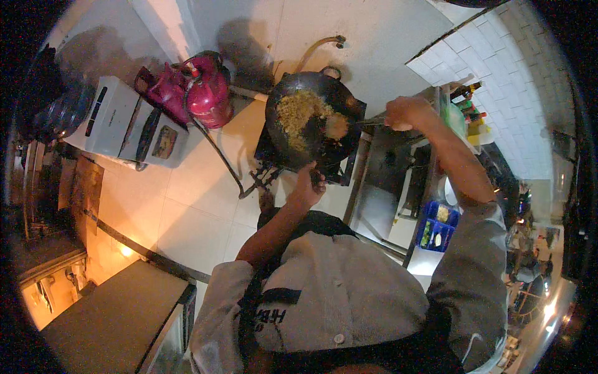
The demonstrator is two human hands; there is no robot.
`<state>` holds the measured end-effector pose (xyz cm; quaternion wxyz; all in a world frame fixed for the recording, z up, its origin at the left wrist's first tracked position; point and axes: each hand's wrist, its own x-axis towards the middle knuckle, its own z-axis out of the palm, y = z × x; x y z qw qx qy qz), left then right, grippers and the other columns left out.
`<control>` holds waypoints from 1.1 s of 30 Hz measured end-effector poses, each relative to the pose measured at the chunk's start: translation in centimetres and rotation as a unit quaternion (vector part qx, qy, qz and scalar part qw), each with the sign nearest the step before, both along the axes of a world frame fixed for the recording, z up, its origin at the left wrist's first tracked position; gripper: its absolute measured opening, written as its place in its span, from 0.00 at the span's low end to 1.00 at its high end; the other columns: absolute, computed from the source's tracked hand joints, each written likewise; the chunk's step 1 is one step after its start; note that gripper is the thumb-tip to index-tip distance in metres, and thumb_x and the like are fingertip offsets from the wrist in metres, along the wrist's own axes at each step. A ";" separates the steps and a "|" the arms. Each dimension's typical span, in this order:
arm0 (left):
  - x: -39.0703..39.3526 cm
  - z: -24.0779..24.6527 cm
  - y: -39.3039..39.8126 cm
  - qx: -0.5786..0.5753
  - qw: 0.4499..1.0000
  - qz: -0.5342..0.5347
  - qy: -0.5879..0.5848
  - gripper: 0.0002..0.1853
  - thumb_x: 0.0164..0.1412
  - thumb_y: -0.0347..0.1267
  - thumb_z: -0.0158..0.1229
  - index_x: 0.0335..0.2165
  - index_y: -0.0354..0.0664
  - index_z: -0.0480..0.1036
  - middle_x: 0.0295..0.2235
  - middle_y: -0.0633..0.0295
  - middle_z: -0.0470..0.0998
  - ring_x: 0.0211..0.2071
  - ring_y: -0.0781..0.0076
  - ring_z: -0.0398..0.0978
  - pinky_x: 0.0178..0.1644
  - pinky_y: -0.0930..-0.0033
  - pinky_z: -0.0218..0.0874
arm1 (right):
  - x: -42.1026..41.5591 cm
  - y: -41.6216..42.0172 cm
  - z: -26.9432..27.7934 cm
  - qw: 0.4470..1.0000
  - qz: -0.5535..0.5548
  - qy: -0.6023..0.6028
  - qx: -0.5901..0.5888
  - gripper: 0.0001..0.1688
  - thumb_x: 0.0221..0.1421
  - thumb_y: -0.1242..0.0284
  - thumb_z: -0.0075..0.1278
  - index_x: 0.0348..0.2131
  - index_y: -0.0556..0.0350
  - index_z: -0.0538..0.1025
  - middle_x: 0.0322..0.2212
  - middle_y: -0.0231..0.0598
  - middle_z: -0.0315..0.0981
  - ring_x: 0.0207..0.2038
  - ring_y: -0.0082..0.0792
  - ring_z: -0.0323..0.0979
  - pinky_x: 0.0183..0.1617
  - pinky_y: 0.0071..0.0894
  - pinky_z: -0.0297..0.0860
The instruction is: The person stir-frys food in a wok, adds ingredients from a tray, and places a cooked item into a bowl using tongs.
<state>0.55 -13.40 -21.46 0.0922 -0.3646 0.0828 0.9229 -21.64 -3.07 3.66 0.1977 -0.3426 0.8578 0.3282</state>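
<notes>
A black wok sits on a dark-framed gas burner stand in front of me. In it lies a heap of yellow-brown fried rice, spread mostly over the wok's left side. My left hand is closed around the near handle of the wok. At the right, my right hand grips the thin metal handle of a ladle or wok spatula. The tool's head is inside the wok at the right of the rice, with some rice on it; its exact shape is hard to make out.
Magenta gas cylinders stand to the left with a hose across the floor. A grey-white appliance is beside them. To my right are a steel counter, a blue divided tray of ingredients and several bottles.
</notes>
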 end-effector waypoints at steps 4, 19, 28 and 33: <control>2.3 -3.9 0.3 -0.020 0.984 -0.028 0.176 0.19 0.63 0.34 0.48 0.52 0.50 0.60 0.38 0.54 0.66 0.36 0.67 0.63 0.38 0.66 0.63 | -1.2 2.2 -4.0 0.999 -0.022 -0.040 0.020 0.18 0.59 0.61 0.44 0.37 0.53 0.79 0.37 0.49 0.78 0.39 0.50 0.77 0.42 0.51 0.72; -0.5 -3.6 -1.2 0.010 0.998 -0.058 0.028 0.17 0.53 0.37 0.59 0.40 0.47 0.63 0.25 0.61 0.70 0.25 0.69 0.67 0.27 0.65 0.61 | -3.3 3.9 -8.0 0.994 0.010 0.013 -0.106 0.20 0.58 0.55 0.44 0.38 0.49 0.78 0.34 0.48 0.78 0.36 0.51 0.77 0.39 0.52 0.73; -1.2 -2.7 -0.7 0.021 0.997 -0.046 -0.053 0.20 0.55 0.46 0.59 0.16 0.47 0.65 0.13 0.64 0.67 0.11 0.72 0.60 0.16 0.71 0.49 | -8.4 4.1 -5.0 0.984 0.016 0.080 -0.156 0.21 0.58 0.56 0.46 0.49 0.37 0.74 0.30 0.48 0.76 0.34 0.51 0.76 0.37 0.50 0.72; -2.4 -3.1 -0.2 0.036 0.992 -0.076 -0.096 0.20 0.55 0.45 0.59 0.16 0.47 0.65 0.13 0.64 0.66 0.11 0.72 0.60 0.16 0.70 0.48 | -7.7 6.2 -9.9 0.981 0.102 -0.044 -0.158 0.25 0.60 0.59 0.45 0.56 0.36 0.68 0.28 0.49 0.73 0.32 0.51 0.74 0.37 0.50 0.72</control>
